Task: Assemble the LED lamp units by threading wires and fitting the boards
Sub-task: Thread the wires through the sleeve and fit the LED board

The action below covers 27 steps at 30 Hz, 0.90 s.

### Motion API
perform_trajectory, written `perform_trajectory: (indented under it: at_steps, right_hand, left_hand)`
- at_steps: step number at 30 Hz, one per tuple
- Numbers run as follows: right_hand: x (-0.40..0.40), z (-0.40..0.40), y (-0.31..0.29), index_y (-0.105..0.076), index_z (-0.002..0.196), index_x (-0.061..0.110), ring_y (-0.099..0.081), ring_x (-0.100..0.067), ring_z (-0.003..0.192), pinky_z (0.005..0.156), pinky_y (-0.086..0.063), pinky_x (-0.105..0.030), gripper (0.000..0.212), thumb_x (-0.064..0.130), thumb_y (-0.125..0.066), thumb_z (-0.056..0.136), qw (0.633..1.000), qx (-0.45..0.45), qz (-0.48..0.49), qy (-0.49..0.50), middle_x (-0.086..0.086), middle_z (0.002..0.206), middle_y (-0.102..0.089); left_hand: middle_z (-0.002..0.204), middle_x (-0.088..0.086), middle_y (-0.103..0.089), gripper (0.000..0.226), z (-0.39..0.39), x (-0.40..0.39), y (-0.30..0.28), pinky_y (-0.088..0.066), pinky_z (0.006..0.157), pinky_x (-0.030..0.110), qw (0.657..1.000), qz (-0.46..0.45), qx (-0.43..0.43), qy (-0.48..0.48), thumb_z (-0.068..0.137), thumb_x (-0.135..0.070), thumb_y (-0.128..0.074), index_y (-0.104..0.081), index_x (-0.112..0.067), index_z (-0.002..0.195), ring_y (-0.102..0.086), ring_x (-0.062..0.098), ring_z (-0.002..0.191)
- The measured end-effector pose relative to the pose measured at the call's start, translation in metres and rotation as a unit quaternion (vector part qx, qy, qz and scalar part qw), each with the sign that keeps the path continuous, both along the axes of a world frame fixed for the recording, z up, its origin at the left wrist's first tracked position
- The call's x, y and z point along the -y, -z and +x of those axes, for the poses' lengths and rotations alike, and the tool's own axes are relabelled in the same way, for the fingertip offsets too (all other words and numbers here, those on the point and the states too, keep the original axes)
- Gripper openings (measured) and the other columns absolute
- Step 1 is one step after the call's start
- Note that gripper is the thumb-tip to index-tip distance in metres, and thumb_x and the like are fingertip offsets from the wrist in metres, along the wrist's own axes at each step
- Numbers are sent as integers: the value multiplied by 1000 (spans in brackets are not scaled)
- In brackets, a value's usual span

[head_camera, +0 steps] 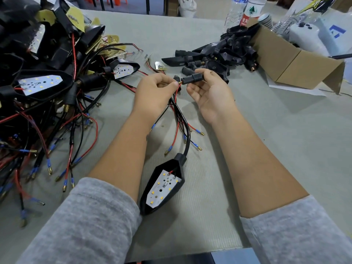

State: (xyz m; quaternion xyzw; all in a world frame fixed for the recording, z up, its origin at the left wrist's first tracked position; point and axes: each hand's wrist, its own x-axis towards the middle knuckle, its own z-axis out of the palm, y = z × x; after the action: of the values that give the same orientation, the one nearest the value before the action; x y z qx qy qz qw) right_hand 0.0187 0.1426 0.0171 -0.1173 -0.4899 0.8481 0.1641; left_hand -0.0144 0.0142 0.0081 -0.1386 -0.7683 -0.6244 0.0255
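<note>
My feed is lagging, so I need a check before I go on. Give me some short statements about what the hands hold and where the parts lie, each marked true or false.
1. The right hand holds a black stem piece. True.
2. The left hand is empty. False: it pinches the red wire at the stem's end.
3. A housing with an LED board lies between the forearms. True.
4. The cardboard box sits on the person's left. False: it is on the right, behind the loose black housings.
5. Finished units are piled on the left. True.

Both forearms reach forward; left hand (155, 92) and right hand (208, 90) pinch with curled fingers.
</note>
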Motion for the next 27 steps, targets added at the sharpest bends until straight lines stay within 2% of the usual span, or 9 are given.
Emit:
perform_trajectory:
  at_steps: [4, 10, 14, 16, 17, 20, 22, 27]
  right_hand:
    - [-1, 1, 0, -58, 91, 9, -58, -14, 61, 61, -54, -24, 27, 15, -36, 106, 999, 10, 43, -13, -12, 84, -60]
    - [2, 1, -1, -59, 91, 9, -59, -13, 58, 61, -55, -23, 27, 15, -38, 106, 998, 11, 56, 0, -10, 81, -62]
    - [2, 2, -2, -61, 93, 10, -61, -13, 60, 66, -57, -24, 27, 16, -38, 106, 998, 5, 56, -10, -9, 81, -63]
    - [2, 3, -2, -61, 96, 10, -63, -15, 63, 71, -58, -26, 25, 17, -39, 106, 998, 3, 57, -21, -10, 87, -62]
    - [2, 3, -2, -61, 97, 9, -63, -16, 65, 73, -58, -27, 25, 17, -39, 105, 998, 2, 59, -25, -11, 90, -62]
    - [3, 4, -2, -61, 98, 9, -63, -17, 67, 75, -59, -27, 25, 17, -39, 106, 998, -2, 55, -25, -11, 90, -62]
    - [3, 4, -3, -60, 99, 9, -62, -18, 69, 74, -58, -27, 25, 17, -38, 106, 998, -4, 53, -25, -11, 90, -61]
    - [4, 5, -2, -59, 98, 10, -61, -17, 68, 73, -58, -27, 25, 18, -37, 106, 997, -4, 66, -26, -12, 90, -60]
  left_hand:
    - [46, -25, -56, 24, 4, 0, -2, -35, 48, 5, 1000, -7, -10, 3, 90, -16, -65, -64, -29, 70, -47, -8, 45]
    - [47, -15, -57, 27, 1, 1, -5, -37, 48, 12, 1000, 11, 27, -8, 86, -8, -59, -68, -27, 69, -41, 0, 43]
    - [47, -18, -58, 25, 3, 1, -5, -36, 46, 8, 999, 29, 18, -15, 88, 0, -56, -69, -18, 77, -49, -5, 41]
    - [62, -14, -64, 19, 3, 0, -5, -42, 53, 8, 999, 39, 5, -20, 88, 0, -58, -69, -15, 86, -55, -6, 50]
    - [70, -6, -67, 16, 1, 0, -4, -46, 59, 12, 999, 48, 8, -21, 88, -1, -61, -67, -15, 91, -59, -3, 57]
    - [87, 12, -70, 18, -2, 2, -1, -51, 73, 27, 997, 74, 21, -17, 85, -6, -68, -65, -16, 100, -62, 13, 70]
    - [86, 11, -70, 17, -2, 3, 0, -52, 73, 28, 996, 90, 18, -16, 84, -8, -71, -66, -17, 98, -62, 13, 70]
    - [73, -1, -69, 16, -1, 2, 1, -48, 64, 19, 994, 112, 12, -3, 82, -8, -74, -68, -23, 87, -63, 5, 63]
